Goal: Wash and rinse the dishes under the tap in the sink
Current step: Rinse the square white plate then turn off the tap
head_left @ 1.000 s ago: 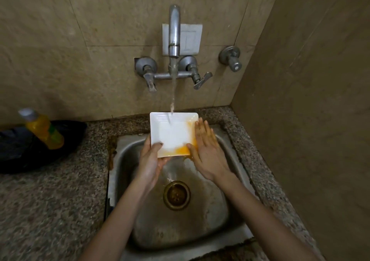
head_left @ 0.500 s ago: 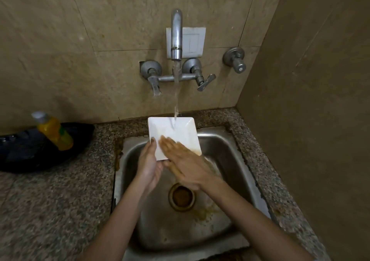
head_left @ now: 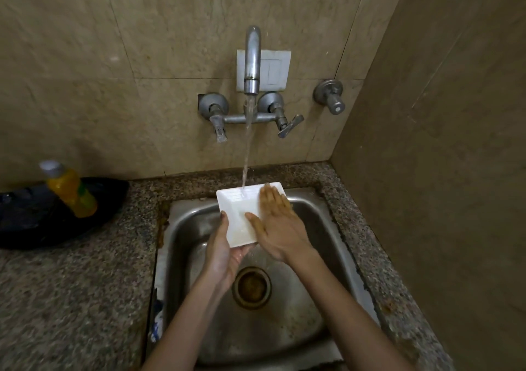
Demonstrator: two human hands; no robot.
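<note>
Presses the straight, closed-together fingers (head_left: 271, 200) of the right hand (head_left: 277, 228) flat on the right half of the plate (head_left: 242, 217), thumb spread out across its middle. Grips the plate's near left corner with the left hand (head_left: 225, 254), thumb up along the left edge, palm beneath, other fingers hidden underneath. Holds the white square plate tilted over the far side of the sink (head_left: 187, 228), above the drain (head_left: 252, 287). Catches the water (head_left: 247, 154) from the tap (head_left: 252, 63) on the plate's far edge, just left of the right fingertips. Shows a faint yellowish film toward the plate's near edge. Leaves a yellow bottle (head_left: 69, 190) leaning in a black tray (head_left: 37, 222) at the counter's (head_left: 71, 299) far left edge, well apart from the sink.
</note>
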